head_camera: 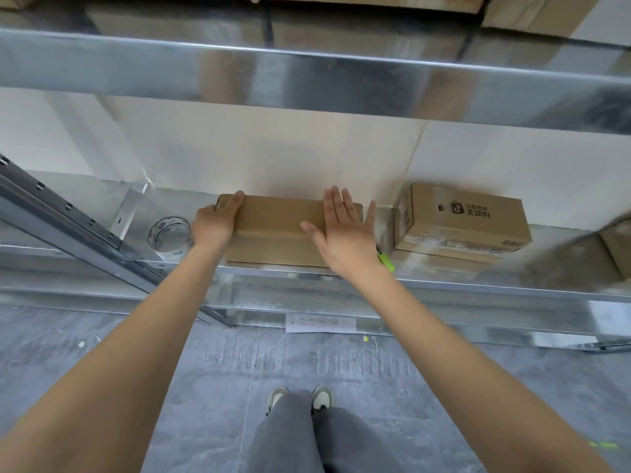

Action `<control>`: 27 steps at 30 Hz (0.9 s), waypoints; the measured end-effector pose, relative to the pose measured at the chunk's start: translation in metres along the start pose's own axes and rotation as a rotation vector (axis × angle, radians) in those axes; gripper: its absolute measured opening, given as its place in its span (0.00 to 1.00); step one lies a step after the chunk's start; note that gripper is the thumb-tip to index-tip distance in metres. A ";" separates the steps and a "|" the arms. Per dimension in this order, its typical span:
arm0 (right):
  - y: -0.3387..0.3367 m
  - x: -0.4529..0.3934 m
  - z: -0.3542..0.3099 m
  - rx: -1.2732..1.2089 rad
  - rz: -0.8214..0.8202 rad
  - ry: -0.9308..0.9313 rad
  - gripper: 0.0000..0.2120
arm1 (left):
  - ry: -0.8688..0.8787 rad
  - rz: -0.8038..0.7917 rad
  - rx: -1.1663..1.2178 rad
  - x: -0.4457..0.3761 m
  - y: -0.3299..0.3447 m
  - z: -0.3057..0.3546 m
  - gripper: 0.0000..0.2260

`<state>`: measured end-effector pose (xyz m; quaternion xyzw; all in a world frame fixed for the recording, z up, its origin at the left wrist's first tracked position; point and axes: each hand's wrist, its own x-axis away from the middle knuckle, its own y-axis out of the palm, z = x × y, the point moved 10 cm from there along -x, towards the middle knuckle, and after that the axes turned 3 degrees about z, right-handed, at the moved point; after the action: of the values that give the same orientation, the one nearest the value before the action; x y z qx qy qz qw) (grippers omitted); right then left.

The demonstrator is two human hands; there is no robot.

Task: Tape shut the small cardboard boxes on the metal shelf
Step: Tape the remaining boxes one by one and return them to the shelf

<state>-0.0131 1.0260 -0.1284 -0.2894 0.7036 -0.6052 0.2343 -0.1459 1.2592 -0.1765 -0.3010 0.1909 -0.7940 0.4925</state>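
two hands steady a plain box [276, 230] on the metal shelf [478, 285]
left hand [215, 221] grips its left end, right hand [345, 230] lies flat, open; tape roll [169, 236] just left of the box, nearest the left hand

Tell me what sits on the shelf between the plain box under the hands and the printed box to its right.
In the head view, a small bright green object, partly hidden by the right wrist, lies between the plain box and the printed box; otherwise bare shelf.
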 end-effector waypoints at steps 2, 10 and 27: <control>-0.001 0.019 -0.002 0.001 0.015 -0.009 0.40 | -0.001 -0.005 -0.008 -0.001 0.002 0.002 0.26; -0.003 0.075 -0.010 -0.103 0.073 -0.079 0.37 | 0.014 0.003 -0.013 0.003 0.000 0.001 0.26; 0.012 0.123 0.036 -1.234 0.213 0.587 0.29 | 0.133 -0.211 0.314 0.107 -0.034 -0.014 0.29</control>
<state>-0.0795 0.9164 -0.1435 -0.1235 0.9782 -0.1211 -0.1152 -0.2135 1.1780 -0.1357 -0.1856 0.0644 -0.8794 0.4336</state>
